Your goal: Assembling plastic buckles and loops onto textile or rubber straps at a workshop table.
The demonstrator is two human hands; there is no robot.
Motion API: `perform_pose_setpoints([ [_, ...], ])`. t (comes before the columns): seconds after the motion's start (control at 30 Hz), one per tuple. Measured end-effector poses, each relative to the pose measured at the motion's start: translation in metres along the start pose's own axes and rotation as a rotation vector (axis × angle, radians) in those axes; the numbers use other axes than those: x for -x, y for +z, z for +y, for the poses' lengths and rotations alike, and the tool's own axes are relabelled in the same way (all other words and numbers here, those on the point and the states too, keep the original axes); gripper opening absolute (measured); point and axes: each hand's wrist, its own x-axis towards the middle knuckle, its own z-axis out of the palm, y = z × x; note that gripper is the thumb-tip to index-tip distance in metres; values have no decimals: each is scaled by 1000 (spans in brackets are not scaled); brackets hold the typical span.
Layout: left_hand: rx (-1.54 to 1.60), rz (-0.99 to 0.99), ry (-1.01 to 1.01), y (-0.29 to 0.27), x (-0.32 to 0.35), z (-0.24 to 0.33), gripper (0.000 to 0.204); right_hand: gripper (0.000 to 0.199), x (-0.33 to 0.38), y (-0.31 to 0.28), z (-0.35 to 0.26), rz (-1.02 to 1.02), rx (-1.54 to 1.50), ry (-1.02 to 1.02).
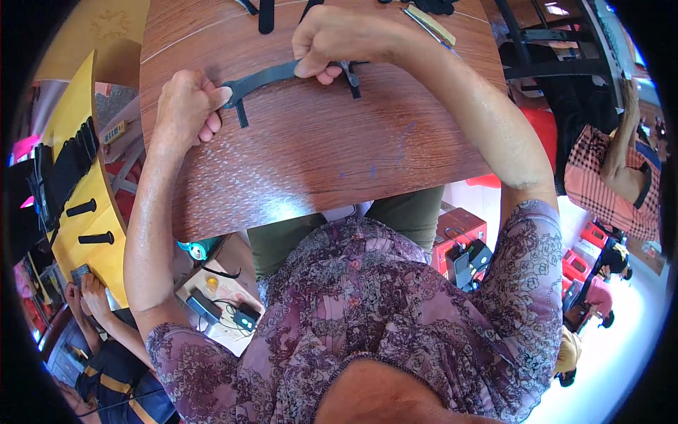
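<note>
A dark grey strap (267, 78) bows upward between my two hands, just over the brown wood-grain table (304, 152). My left hand (185, 106) is closed, thumb and fingers pinching the strap's left end, where a short dark piece (242, 113) hangs down. Farther right, my right hand (325, 41) pinches the other end between thumb and bent fingers. Beside those fingers a twisted tail with a dark tip (355, 88) hangs down. I cannot tell exactly how the short pieces join the strap.
Black strips (266, 18) lie at the table's far edge, with a thin yellowish piece (431, 27) to their right. On the left, a yellow table (74, 205) bears black strap pieces, and a co-worker's hands (92, 297) rest at it. A red box (462, 230) stands below, right.
</note>
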Motion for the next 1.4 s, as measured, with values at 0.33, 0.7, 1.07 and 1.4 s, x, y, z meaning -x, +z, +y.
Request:
perform_pose_setpoints([
  [0.33, 6, -8, -30, 0, -3, 1, 19, 21, 1, -3, 9, 51, -15, 27],
  [0.7, 6, 12, 13, -2, 4, 4, 20, 15, 17, -9, -4, -28, -154, 135],
  [1.07, 7, 11, 1, -4, 4, 7, 19, 16, 56, -19, -6, 167, -107, 257],
  [1.4, 54, 5, -14, -1, -1, 1, 18, 14, 75, -6, 16, 319, -435, 384],
])
